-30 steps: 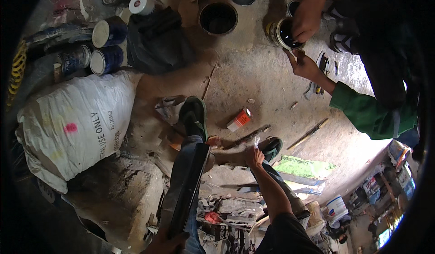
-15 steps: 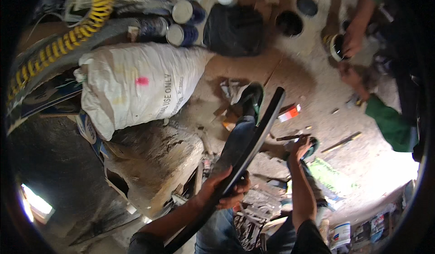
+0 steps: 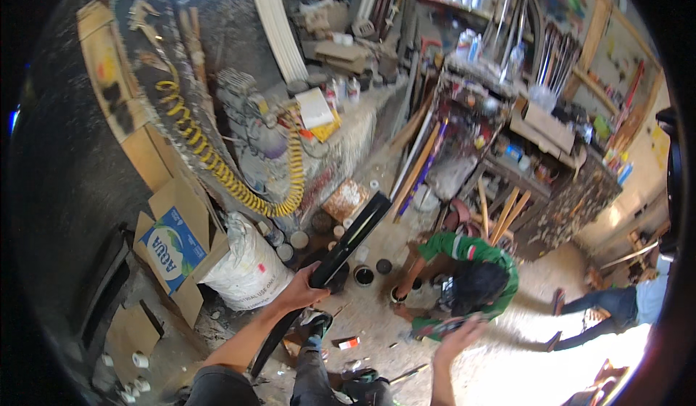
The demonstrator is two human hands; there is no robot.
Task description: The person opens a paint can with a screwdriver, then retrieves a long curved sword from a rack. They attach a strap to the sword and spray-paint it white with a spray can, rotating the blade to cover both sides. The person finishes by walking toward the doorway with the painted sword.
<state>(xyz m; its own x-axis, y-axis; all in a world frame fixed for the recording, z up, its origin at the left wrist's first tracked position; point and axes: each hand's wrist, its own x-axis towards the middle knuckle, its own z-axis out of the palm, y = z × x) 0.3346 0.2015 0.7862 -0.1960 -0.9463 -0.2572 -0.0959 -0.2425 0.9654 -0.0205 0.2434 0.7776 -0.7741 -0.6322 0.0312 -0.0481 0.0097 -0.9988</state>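
Observation:
My left hand (image 3: 299, 291) is closed around a long, black, slightly curved strip (image 3: 355, 233). The strip slants up to the right, with a shiny groove along its upper part, and its lower end runs down beside my left forearm. Off to the right, my right hand (image 3: 462, 338) is raised, apart from the strip. It is partly blurred and holds a thin, dark, stick-like tool (image 3: 444, 326), whose exact kind I cannot make out. In the view, this hand overlaps the edge of a crouching person in green (image 3: 500, 257).
That person's hands are at a small open can (image 3: 397, 294). An open tin of dark liquid (image 3: 363, 275) stands nearby. At left are a white sack (image 3: 246, 272), a cardboard box (image 3: 174, 243) and a coiled yellow hose (image 3: 217, 167). Another person (image 3: 616, 308) stands far right.
My view has lifted, bringing the workshop's back into sight. The black strip stays in my left hand; its upper end has risen. My right hand has come up from near my foot.

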